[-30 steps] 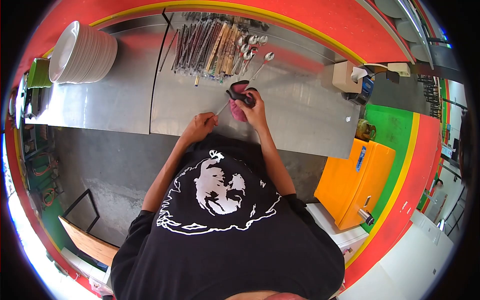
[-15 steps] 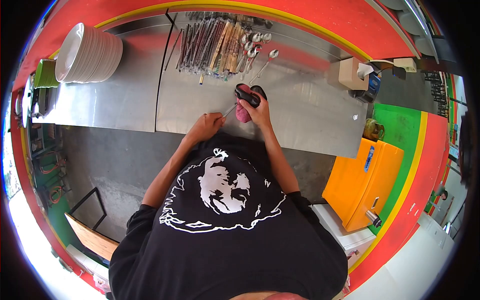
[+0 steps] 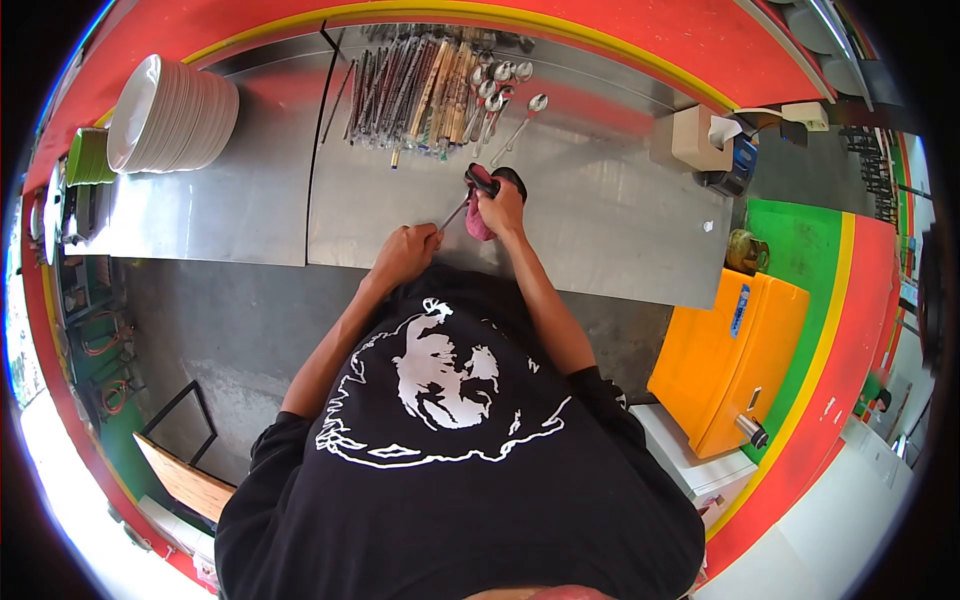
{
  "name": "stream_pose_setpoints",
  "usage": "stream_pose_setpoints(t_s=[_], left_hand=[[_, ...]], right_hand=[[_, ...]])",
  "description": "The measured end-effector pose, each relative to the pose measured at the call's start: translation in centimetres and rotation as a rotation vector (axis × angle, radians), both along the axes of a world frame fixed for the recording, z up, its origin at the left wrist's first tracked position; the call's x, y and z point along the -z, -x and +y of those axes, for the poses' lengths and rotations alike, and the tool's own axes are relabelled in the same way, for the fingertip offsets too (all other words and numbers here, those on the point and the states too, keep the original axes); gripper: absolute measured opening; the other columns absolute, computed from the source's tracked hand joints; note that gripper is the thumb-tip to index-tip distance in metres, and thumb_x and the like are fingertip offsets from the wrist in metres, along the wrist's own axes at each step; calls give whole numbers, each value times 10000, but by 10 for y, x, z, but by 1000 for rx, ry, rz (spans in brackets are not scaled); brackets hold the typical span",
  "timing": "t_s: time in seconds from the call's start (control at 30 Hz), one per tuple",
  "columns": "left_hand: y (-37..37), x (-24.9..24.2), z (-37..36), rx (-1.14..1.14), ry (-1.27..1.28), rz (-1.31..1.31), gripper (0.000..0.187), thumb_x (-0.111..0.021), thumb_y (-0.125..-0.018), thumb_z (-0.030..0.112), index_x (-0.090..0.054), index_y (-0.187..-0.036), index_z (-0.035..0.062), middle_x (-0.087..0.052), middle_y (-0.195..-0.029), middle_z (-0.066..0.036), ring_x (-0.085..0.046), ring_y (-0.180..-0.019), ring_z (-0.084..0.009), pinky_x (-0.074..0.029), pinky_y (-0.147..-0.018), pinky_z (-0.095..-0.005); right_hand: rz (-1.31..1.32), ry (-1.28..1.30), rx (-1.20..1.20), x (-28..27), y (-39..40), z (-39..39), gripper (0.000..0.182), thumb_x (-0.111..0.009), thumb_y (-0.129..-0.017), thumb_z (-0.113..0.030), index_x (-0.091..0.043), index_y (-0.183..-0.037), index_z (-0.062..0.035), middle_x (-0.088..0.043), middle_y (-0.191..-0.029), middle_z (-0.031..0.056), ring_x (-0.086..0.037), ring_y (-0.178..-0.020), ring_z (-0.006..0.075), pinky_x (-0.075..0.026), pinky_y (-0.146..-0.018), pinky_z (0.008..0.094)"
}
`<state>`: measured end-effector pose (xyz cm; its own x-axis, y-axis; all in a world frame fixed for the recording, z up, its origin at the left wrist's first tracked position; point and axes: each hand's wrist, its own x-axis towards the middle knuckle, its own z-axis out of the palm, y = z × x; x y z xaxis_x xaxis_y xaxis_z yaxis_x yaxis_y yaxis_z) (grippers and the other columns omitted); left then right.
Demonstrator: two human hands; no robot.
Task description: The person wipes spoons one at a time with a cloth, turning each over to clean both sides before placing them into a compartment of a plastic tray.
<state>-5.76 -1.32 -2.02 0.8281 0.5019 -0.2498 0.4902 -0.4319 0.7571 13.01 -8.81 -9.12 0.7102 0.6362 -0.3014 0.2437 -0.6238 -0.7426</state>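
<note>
My left hand (image 3: 402, 254) is closed around one end of a thin metal utensil (image 3: 455, 214), probably a spoon by its slim handle. The utensil slants up toward my right hand (image 3: 502, 208), and its far end is hidden there. My right hand is closed on a bunched pink cloth (image 3: 479, 222). Dark, glossy rounded pieces (image 3: 511, 182) show at the top of that grip; I cannot make out what they are. Just beyond lie several metal spoons (image 3: 494, 102), one set apart with its handle pointing toward my right hand.
Many wrapped chopsticks (image 3: 400, 95) lie in rows on the steel table (image 3: 600, 215). White plates (image 3: 172, 115) and green dishes (image 3: 90, 157) are stacked at the left. A tissue box (image 3: 702, 140) stands at the right, above an orange container (image 3: 725, 365).
My right hand has turned, so its back covers more of the cloth and dark pieces. The left hand still grips the utensil. The whole view has shifted slightly.
</note>
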Motion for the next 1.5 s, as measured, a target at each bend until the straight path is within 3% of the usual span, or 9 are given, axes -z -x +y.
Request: stream_pose_setpoints(t_s=[0.27, 0.57, 0.87, 1.17, 1.27, 1.37, 1.47, 1.5], left_hand=[[0, -4, -7, -43, -2, 35, 262, -510, -935, 200, -586, -794, -7, -631, -722, -205, -619, -713, -408, -476, -647, -456], [2, -2, -18, -94, -58, -5, 260, -515, -920, 209, -601, -754, 28, -630, -670, -174, -617, -657, -404, -476, -623, -485], [0, -5, -27, -174, -65, -39, 250, -503, -929, 208, -627, -800, 32, -652, -724, -175, -630, -705, -398, -493, -657, -484], [-8, -5, -28, -160, -216, -40, 256, -511, -929, 230, -633, -803, 44, -635, -714, -212, -616, -675, -423, -482, -637, -520], [-9, -8, -26, -187, -221, -27, 270, -513, -926, 230, -631, -784, 34, -626, -701, -220, -611, -674, -430, -484, -629, -515], [-7, -14, -23, -252, -126, -113, 238, -504, -932, 203, -611, -843, 10, -617, -670, -218, -604, -667, -430, -486, -623, -485], [-10, -25, -19, -350, 76, -71, 197, -470, -943, 160, -572, -923, -8, -619, -669, -206, -606, -657, -421, -485, -627, -450], [-12, -24, -17, -365, 163, -83, 189, -461, -945, 153, -559, -939, -8, -620, -679, -209, -606, -664, -422, -483, -632, -444]], right_hand=[[-57, 129, -52, 4, 3, 11, 304, -580, -765, -129, -615, -1017, 39, -652, -931, 272, -615, -935, 440, -478, -833, 487], [-118, 127, -82, 3, 8, 13, 253, -585, -726, -102, -584, -924, 55, -635, -865, 313, -615, -870, 475, -491, -807, 505], [-110, -186, -133, 24, -10, -7, 248, -599, -773, -113, -608, -987, 13, -648, -911, 254, -607, -900, 440, -469, -792, 492], [-150, -116, -195, 31, -14, -6, 206, -577, -843, -116, -619, -1005, 4, -647, -924, 255, -599, -912, 447, -462, -805, 494], [-116, -231, -133, 32, -15, -9, 231, -599, -847, -143, -617, -1018, 12, -647, -903, 246, -612, -885, 425, -470, -791, 459], [167, -276, -87, 46, -30, -14, 267, -620, -867, -199, -613, -1028, 14, -646, -860, 198, -626, -822, 336, -471, -767, 397], [354, -422, -24, 56, -31, -18, 295, -627, -884, -242, -610, -1019, 20, -628, -821, 131, -585, -766, 227, -460, -739, 346], [344, -403, -19, 55, -33, -23, 302, -629, -902, -260, -616, -1009, 22, -626, -817, 71, -555, -767, 152, -458, -739, 325]])
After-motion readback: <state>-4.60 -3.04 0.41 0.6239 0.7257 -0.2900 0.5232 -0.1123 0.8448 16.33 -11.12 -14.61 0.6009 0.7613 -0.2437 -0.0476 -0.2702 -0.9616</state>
